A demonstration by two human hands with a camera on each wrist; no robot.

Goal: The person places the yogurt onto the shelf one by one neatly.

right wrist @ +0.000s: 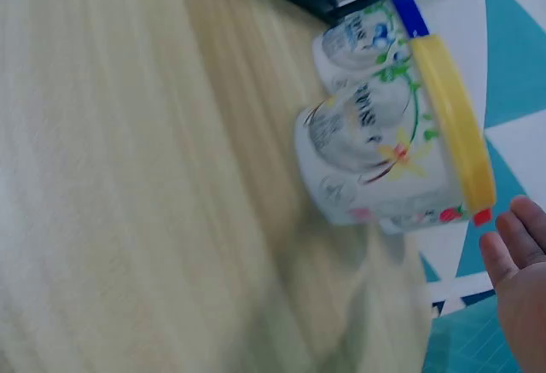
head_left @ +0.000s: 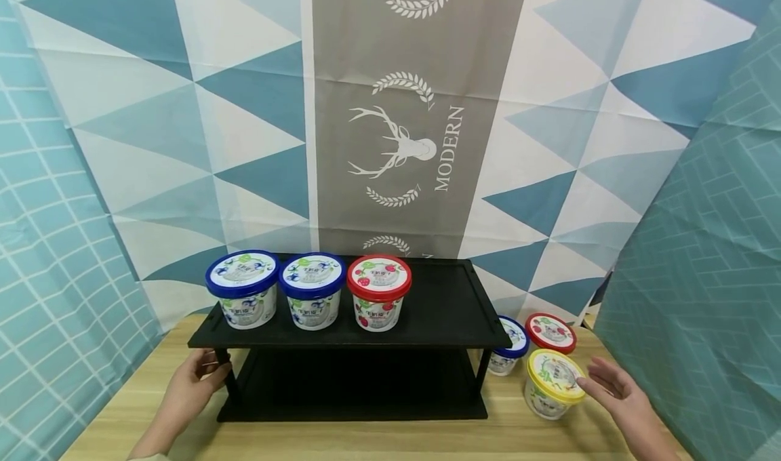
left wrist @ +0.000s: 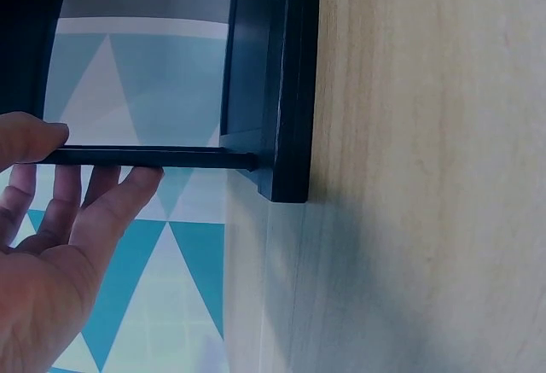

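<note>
A black two-tier shelf [head_left: 451,305] stands on the wooden table. My left hand [head_left: 188,385] holds its left front post [left wrist: 153,156], thumb on one side and fingers on the other. On the top tier sit two blue-lidded tubs [head_left: 312,291] and a red-lidded tub [head_left: 378,291], in a row from the left. Right of the shelf, my right hand [head_left: 625,400] is beside a yellow-lidded tub [head_left: 552,383], fingers loosely extended and holding nothing. Behind that tub are another red-lidded tub [head_left: 551,332] and a blue-lidded tub [head_left: 506,352], the latter partly hidden by the shelf.
Patterned cloth [head_left: 396,142] hangs behind the shelf. Teal tile-patterned cloth [head_left: 702,298] borders the right side close to my right hand, and lighter blue cloth [head_left: 49,257] borders the left. The pale wooden table [head_left: 342,441] extends in front of the shelf.
</note>
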